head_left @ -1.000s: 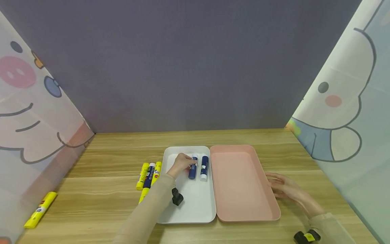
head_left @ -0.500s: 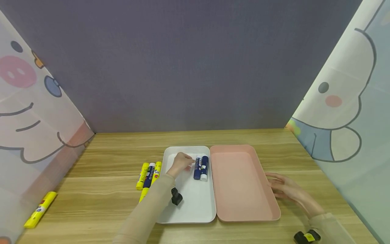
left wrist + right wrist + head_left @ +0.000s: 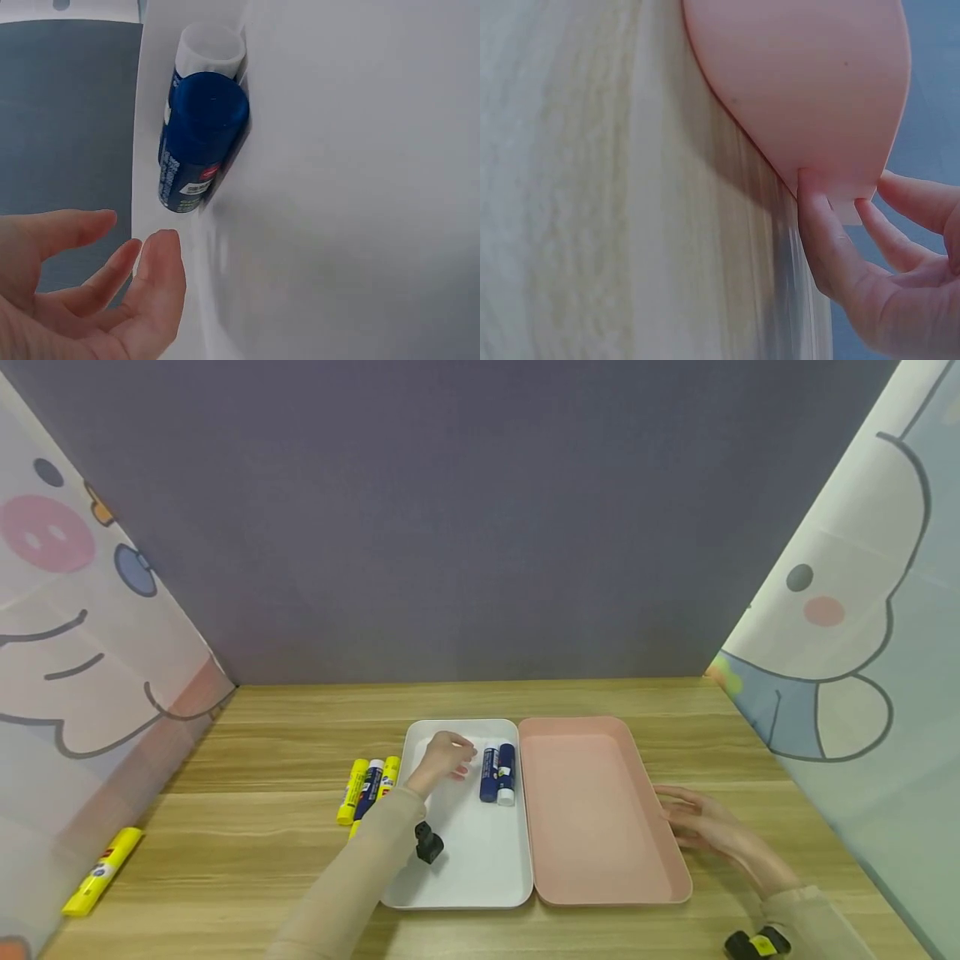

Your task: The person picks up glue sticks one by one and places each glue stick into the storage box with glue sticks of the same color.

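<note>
Two navy glue sticks lie side by side along the right wall of the white tray (image 3: 472,860). The left glue stick (image 3: 489,774) has its white end pointing away; the right glue stick (image 3: 506,777) has its white end nearer. Just left of them hovers my left hand (image 3: 444,757), holding nothing, its thumb and fingers apart in the left wrist view. A pink tray (image 3: 600,810) stands right up against the white one. My right hand (image 3: 701,822) rests its fingertips on the pink tray's right side, at the outer wall and rim in the right wrist view.
Left of the white tray, a navy glue stick (image 3: 369,787) lies among several yellow glue sticks (image 3: 352,792), partly hidden by the left sleeve. One more yellow glue stick (image 3: 102,872) lies far left. A dark panel (image 3: 480,527) closes the back of the wooden table (image 3: 270,760).
My left hand slid the left glue stick rightward against the other one, let it go and drew back slightly to the left. My right hand stayed at the pink tray.
</note>
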The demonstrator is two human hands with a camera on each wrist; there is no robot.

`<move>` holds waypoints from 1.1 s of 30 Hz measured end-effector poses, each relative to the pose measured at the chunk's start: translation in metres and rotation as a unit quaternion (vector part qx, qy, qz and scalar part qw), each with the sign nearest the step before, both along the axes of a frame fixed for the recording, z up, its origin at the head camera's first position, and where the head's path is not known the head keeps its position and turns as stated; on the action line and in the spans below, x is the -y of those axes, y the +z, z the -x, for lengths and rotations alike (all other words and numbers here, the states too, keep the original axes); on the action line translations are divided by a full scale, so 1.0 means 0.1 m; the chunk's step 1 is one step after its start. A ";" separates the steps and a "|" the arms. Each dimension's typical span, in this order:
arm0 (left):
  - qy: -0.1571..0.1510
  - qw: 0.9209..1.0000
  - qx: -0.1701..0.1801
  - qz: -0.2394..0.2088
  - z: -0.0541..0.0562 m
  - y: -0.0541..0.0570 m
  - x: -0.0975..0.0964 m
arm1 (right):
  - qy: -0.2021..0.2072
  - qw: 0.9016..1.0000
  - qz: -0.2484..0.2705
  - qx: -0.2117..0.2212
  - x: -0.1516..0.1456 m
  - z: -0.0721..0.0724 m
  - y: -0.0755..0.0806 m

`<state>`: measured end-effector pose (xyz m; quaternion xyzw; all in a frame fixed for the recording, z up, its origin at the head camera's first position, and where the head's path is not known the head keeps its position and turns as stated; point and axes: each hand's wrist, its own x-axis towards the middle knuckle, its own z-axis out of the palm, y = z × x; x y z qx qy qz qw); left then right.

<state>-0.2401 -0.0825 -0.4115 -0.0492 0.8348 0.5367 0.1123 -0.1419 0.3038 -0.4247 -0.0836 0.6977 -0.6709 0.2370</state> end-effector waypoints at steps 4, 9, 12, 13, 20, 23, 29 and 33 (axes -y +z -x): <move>-0.007 1.000 -0.002 0.010 -0.03 0.08 0.02 | 0.008 1.000 0.009 -0.003 -0.01 0.00 -0.01; -0.018 1.000 -0.007 0.024 -0.05 0.15 0.03 | 0.000 1.000 0.001 -0.002 -0.01 0.00 -0.02; -0.024 0.999 -0.013 0.033 -0.06 0.18 0.03 | -0.002 1.000 0.001 -0.002 -0.01 0.00 -0.02; -0.026 0.999 -0.015 0.038 -0.06 0.19 0.04 | -0.002 1.000 0.003 -0.002 -0.01 0.00 -0.02; -0.045 0.997 -0.025 0.064 -0.12 0.29 0.08 | -0.009 1.000 -0.011 0.000 0.00 0.00 -0.01; -0.052 0.996 -0.025 0.067 -0.14 0.33 0.11 | -0.011 1.000 -0.012 0.000 0.00 0.00 -0.01; -0.048 0.996 -0.024 0.070 -0.17 0.39 0.19 | -0.011 1.000 -0.014 0.003 0.01 0.00 0.00; -0.045 0.996 -0.028 0.066 -0.19 0.42 0.24 | -0.013 1.000 -0.013 0.004 0.01 0.00 -0.01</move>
